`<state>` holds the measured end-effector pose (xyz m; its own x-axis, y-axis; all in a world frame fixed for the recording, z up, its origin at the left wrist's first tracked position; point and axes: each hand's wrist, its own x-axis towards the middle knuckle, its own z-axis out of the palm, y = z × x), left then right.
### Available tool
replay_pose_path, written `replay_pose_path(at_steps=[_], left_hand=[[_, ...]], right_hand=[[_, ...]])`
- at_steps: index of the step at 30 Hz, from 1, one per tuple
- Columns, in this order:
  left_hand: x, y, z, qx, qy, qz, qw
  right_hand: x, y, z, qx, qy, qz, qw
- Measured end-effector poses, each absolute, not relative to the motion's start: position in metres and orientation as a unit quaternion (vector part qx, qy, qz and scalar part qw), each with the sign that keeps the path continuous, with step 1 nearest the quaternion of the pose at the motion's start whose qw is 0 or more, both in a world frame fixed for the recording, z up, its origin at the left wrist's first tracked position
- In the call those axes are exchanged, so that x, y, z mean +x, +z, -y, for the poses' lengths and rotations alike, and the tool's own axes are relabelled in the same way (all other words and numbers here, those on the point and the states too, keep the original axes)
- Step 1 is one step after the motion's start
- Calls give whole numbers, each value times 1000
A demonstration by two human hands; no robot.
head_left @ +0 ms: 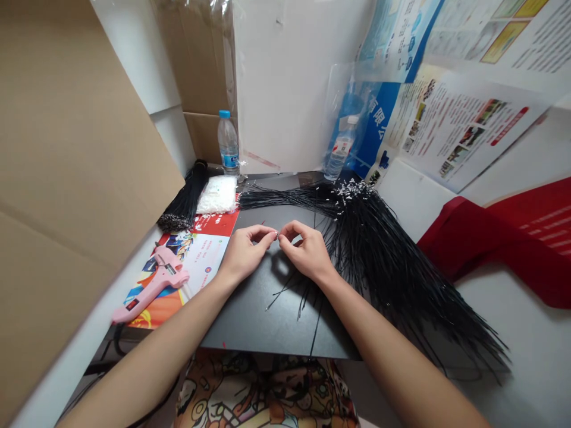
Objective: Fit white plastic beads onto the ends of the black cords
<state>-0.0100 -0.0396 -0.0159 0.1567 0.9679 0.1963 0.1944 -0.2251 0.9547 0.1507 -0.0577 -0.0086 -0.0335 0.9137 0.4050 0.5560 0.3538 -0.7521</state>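
Observation:
My left hand [246,252] and my right hand [307,252] hover over a black board [250,318], their fingertips nearly meeting. Each thumb and forefinger pinch what looks like a thin black strand [277,236], though the fingers hide most of it. To the right, a large fan of black strands [381,267] spreads across the board and beyond its edge, with white flecks [352,191] at its gathered end. A few loose strands [294,294] hang below my hands.
Behind the board lie a smaller black bundle [185,196] and a bag of white granules [217,195]. A pink glue gun [154,284] rests on a printed leaflet [203,255]. Water bottles [228,142] stand behind, with cardboard [75,166] left and red cloth [504,244] right.

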Motion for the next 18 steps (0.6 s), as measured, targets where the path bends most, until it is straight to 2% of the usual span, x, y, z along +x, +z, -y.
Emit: replay_pose_path(at_steps=[6,13,18], left_hand=[[-8,-16,39,599,453,-455,478],[-9,-16,38,596,448,-462,480],[-10,-14,39,602,436,-475,471]], right_hand=[[148,-8,58,-545,222,679,439],[149,-11,57,-541,233,678,439],[151,-10,58,-539,208,708,405]])
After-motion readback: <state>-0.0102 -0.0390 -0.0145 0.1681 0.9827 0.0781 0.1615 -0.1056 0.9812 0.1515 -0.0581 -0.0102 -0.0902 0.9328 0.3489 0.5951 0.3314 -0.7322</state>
